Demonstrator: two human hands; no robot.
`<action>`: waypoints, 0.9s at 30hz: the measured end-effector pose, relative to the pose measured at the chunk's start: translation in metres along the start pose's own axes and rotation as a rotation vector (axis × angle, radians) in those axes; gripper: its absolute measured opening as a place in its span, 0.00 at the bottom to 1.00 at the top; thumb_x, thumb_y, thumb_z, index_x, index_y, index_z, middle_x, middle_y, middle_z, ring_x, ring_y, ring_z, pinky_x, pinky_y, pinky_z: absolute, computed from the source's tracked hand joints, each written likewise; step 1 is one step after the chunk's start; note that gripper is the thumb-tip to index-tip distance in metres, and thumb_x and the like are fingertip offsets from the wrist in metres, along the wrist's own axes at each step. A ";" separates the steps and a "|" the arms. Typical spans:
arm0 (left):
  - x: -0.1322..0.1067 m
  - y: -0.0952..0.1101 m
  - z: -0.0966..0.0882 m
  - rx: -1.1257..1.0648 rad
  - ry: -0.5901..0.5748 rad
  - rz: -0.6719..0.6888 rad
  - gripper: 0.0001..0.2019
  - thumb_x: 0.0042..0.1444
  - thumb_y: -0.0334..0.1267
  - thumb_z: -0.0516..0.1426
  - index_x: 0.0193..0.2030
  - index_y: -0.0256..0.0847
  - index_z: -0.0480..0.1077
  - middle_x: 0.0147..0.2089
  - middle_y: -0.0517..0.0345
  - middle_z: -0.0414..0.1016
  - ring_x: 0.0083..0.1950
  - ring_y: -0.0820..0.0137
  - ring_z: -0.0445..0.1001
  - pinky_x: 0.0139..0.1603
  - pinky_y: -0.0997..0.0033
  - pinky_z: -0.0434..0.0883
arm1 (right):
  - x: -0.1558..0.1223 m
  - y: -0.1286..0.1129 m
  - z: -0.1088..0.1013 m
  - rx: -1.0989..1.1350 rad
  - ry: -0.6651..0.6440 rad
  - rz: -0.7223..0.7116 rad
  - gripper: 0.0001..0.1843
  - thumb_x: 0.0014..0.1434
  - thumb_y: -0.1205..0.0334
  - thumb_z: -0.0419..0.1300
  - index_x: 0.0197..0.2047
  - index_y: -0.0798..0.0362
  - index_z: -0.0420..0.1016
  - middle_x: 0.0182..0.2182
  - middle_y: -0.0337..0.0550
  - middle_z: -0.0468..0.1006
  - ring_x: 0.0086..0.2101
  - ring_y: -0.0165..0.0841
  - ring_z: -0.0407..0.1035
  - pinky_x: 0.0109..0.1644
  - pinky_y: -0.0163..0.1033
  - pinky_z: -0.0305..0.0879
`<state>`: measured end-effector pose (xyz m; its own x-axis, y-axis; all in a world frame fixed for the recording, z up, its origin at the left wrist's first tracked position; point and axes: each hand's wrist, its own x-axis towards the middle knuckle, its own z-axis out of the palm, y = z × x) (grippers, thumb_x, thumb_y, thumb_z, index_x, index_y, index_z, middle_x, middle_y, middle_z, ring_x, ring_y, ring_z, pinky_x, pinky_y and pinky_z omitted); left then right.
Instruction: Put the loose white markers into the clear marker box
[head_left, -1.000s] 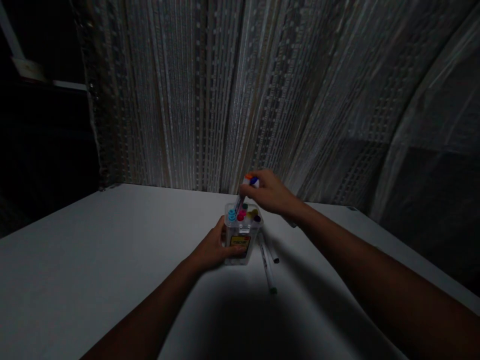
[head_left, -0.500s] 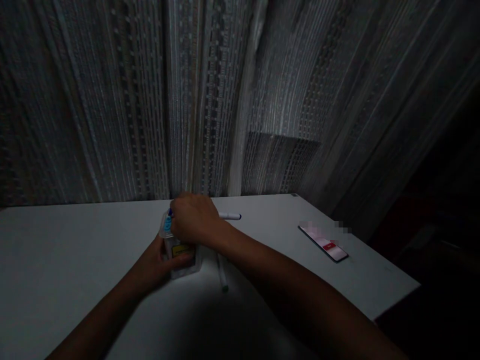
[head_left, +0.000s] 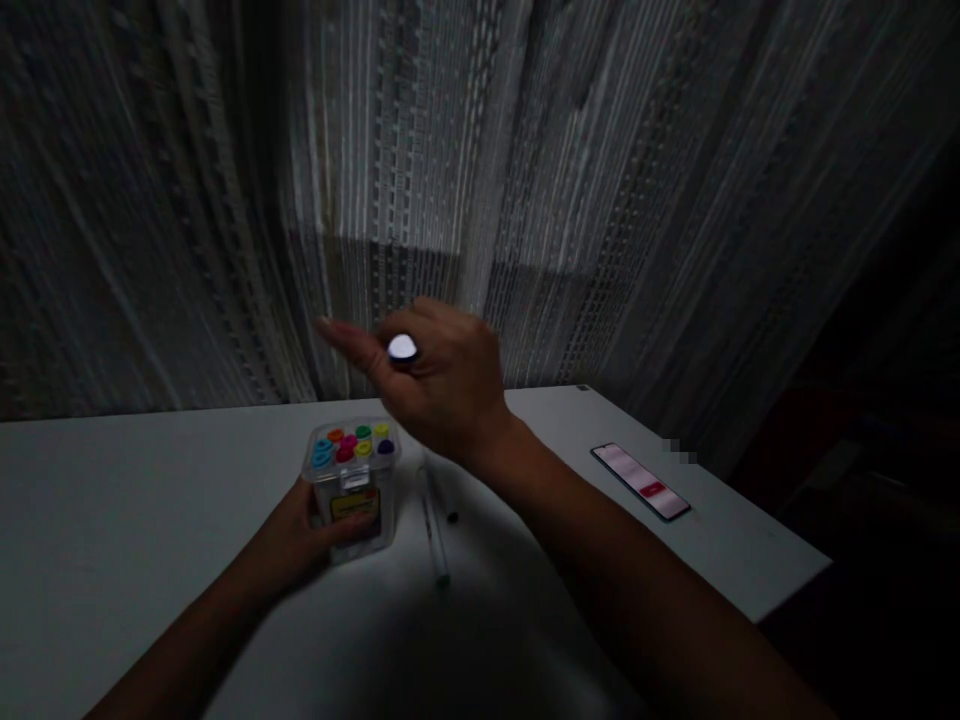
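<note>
My left hand (head_left: 311,535) is wrapped around the lower left side of a clear plastic marker case (head_left: 386,545) standing on the white table. Bright caps of several markers (head_left: 350,443) show at its top, in blue, orange, pink, green, yellow and purple. Raised above and to the right of the case, my right hand (head_left: 442,375) is closed around a marker (head_left: 403,348). Only that marker's pale end with a dark rim shows, pointing towards me. Two slim white markers lie right of the case: a green-ended marker (head_left: 433,530) and a dark-ended marker (head_left: 445,497).
A phone (head_left: 641,482) with a lit screen lies on the right part of the table (head_left: 187,500). A patterned curtain (head_left: 480,180) hangs along the table's back edge. The right side of the room is dark.
My right hand has lifted up and right off the top of the case, uncovering the caps. A marker end now shows in its grip. My left hand stays on the case.
</note>
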<state>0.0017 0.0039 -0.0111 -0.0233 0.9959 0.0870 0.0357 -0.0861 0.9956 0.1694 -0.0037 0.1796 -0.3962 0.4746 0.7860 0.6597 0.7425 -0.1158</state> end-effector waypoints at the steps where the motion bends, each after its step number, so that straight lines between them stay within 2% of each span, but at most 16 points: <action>1: 0.000 -0.001 0.000 -0.016 -0.002 0.006 0.34 0.36 0.44 0.71 0.50 0.38 0.64 0.46 0.48 0.77 0.46 0.54 0.77 0.48 0.55 0.74 | 0.001 0.002 -0.002 0.068 0.038 0.012 0.23 0.63 0.48 0.55 0.23 0.55 0.70 0.22 0.38 0.64 0.28 0.27 0.63 0.31 0.32 0.55; 5: 0.002 -0.005 -0.002 -0.083 -0.049 0.050 0.39 0.36 0.42 0.71 0.55 0.37 0.61 0.48 0.45 0.76 0.48 0.54 0.76 0.49 0.54 0.74 | 0.004 0.014 -0.004 0.386 0.135 0.104 0.27 0.59 0.43 0.57 0.19 0.55 0.63 0.16 0.34 0.55 0.21 0.25 0.57 0.24 0.31 0.51; 8: 0.004 -0.007 -0.004 -0.106 -0.090 0.078 0.41 0.37 0.41 0.71 0.58 0.37 0.59 0.49 0.44 0.75 0.50 0.53 0.75 0.50 0.53 0.72 | 0.006 0.022 -0.003 0.568 0.153 0.151 0.28 0.55 0.40 0.59 0.18 0.54 0.62 0.15 0.33 0.54 0.18 0.24 0.55 0.21 0.31 0.50; 11: 0.004 -0.007 -0.006 -0.097 -0.112 0.086 0.41 0.39 0.40 0.71 0.59 0.38 0.58 0.50 0.44 0.74 0.51 0.54 0.74 0.51 0.53 0.72 | 0.008 0.024 -0.003 0.647 0.127 0.159 0.28 0.52 0.38 0.60 0.18 0.54 0.62 0.14 0.33 0.54 0.17 0.25 0.55 0.20 0.32 0.49; 17: 0.004 -0.007 -0.005 -0.148 -0.155 0.117 0.40 0.40 0.38 0.70 0.59 0.39 0.58 0.52 0.44 0.73 0.51 0.56 0.74 0.52 0.54 0.71 | 0.012 0.019 0.003 0.659 0.049 0.152 0.30 0.49 0.34 0.61 0.18 0.54 0.63 0.14 0.33 0.56 0.17 0.25 0.56 0.19 0.32 0.48; 22: 0.004 -0.005 -0.005 -0.128 -0.139 0.118 0.38 0.40 0.38 0.70 0.58 0.40 0.59 0.53 0.44 0.72 0.51 0.56 0.74 0.52 0.54 0.71 | 0.020 0.019 0.028 0.606 -0.065 0.138 0.32 0.51 0.34 0.58 0.17 0.55 0.63 0.14 0.33 0.57 0.18 0.24 0.56 0.21 0.32 0.49; 24: 0.005 -0.005 -0.005 -0.105 -0.132 0.124 0.38 0.40 0.39 0.70 0.58 0.40 0.58 0.53 0.44 0.72 0.52 0.55 0.74 0.52 0.54 0.71 | 0.023 0.019 0.044 0.521 -0.148 0.154 0.32 0.54 0.36 0.57 0.17 0.56 0.63 0.14 0.34 0.58 0.19 0.24 0.57 0.22 0.32 0.49; 27: 0.005 -0.007 -0.005 -0.084 -0.136 0.118 0.40 0.41 0.41 0.69 0.59 0.40 0.57 0.51 0.45 0.73 0.51 0.54 0.74 0.52 0.53 0.71 | 0.023 0.017 0.066 0.331 -0.351 0.208 0.30 0.57 0.38 0.56 0.19 0.57 0.66 0.16 0.36 0.63 0.21 0.26 0.60 0.25 0.32 0.51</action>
<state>-0.0042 0.0092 -0.0173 0.1115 0.9726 0.2038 -0.0530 -0.1990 0.9786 0.1289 0.0512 0.1557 -0.5056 0.7156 0.4820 0.5324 0.6984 -0.4784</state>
